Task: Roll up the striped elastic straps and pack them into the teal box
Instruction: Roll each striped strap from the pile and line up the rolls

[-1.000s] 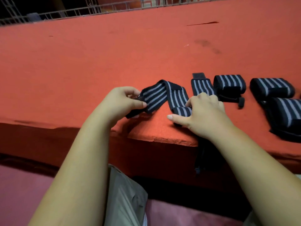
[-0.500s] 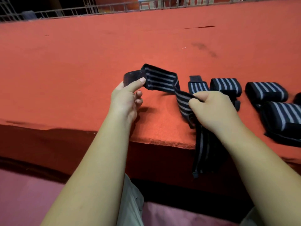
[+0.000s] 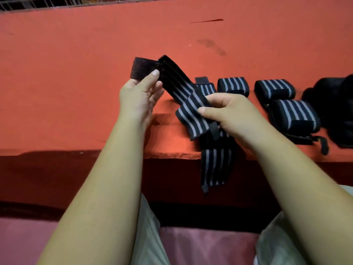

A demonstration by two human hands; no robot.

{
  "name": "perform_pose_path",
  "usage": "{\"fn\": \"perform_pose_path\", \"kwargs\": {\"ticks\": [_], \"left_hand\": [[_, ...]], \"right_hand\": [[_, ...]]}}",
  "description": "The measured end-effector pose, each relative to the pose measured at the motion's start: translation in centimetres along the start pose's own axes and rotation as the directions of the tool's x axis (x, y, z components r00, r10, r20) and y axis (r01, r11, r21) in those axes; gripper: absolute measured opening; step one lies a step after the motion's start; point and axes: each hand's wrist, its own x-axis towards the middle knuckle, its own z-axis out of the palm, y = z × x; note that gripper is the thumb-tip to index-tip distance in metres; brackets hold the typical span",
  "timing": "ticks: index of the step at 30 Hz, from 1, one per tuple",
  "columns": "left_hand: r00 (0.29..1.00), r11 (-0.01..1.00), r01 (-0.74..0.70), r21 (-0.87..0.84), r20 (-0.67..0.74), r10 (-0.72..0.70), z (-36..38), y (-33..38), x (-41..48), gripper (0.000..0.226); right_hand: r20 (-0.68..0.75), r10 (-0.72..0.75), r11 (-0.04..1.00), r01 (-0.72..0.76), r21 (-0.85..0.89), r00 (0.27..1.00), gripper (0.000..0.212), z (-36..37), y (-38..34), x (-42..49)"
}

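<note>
Your left hand (image 3: 137,96) pinches the unrolled strap (image 3: 193,109) by its black end tab. Your right hand (image 3: 235,119) grips its middle with curled fingers, and the tail hangs over the red table (image 3: 76,73) edge. At least three rolled straps (image 3: 233,86) lie beside it, unpacked; no teal box is in view.

The red felt table (image 3: 76,77) bears several rolled striped straps (image 3: 275,89) and a black heap (image 3: 336,104).

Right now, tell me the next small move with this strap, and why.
Probably curl the plain black end over onto the stripes to start the roll. The left hand pinches that end, the right hand grips the strap mid-length, and its tail hangs unrolled over the table edge. The teal box is not in view.
</note>
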Motion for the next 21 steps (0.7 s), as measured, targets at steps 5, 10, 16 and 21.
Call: {"fn": "perform_pose_path", "kwargs": {"ticks": [5,10,16,21], "left_hand": [[0.999,0.997,-0.046,0.065,0.030,0.044,2.0,-0.6,-1.5,0.010],[0.997,0.994,-0.032,0.101,0.077,0.024,2.6,-1.5,-2.9,0.024],[0.990,0.988,-0.067,0.141,0.131,0.048,2.9,-2.1,-3.7,0.021],[0.985,0.984,-0.062,0.166,0.172,0.033,3.4,-2.1,-3.7,0.021]], "right_hand": [[-0.041,-0.025,0.999,0.023,-0.029,0.999,0.016,-0.8,1.4,-0.5],[-0.116,-0.008,0.995,-0.003,-0.098,0.993,0.019,-1.3,2.1,-2.2],[-0.059,0.044,0.974,-0.056,-0.218,0.997,0.025,-2.1,2.3,-3.7],[0.128,0.084,0.927,-0.030,-0.374,0.988,0.027,-3.5,0.9,-4.9]]}}
